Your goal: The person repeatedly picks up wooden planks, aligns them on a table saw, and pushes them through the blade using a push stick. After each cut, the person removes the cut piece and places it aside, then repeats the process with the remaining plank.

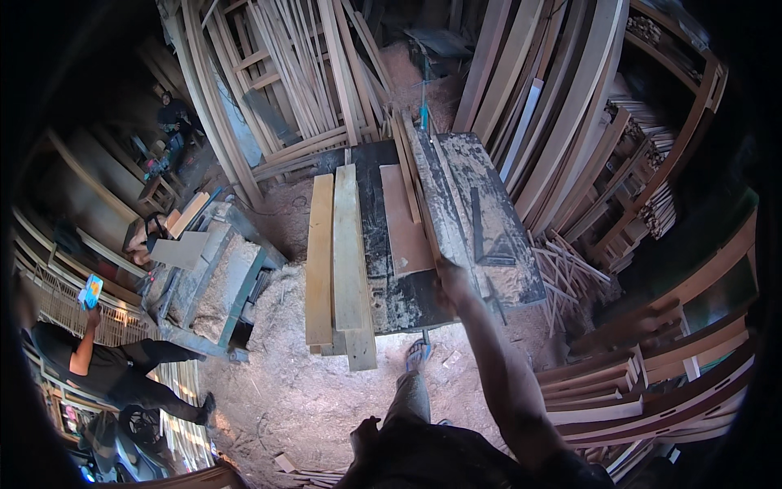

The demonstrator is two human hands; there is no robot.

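At the near edge of the dark, dust-covered work table (380, 281), my right hand (454, 287) is closed around the near end of a long, narrow wood strip (427, 205). The strip runs away from me along a raised, dusty lengthwise bar (446, 196). Beside it on the left lie a shorter strip and a flat reddish-brown panel (405, 236). Two long boards, one yellowish (319, 261) and one paler (346, 244), lie along the table's left side and overhang its near edge. My left hand (366, 436) hangs low beside my body, away from the table; its fingers are mostly hidden.
A dark L-shaped piece (493, 259) lies on the table's right. Sawdust covers the floor (285, 375). At left stands a bench-like machine (204, 277); near it a person (81, 354) holds a lit phone (91, 291). Timber (562, 122) leans behind, and scrap sticks (566, 273) lie at right.
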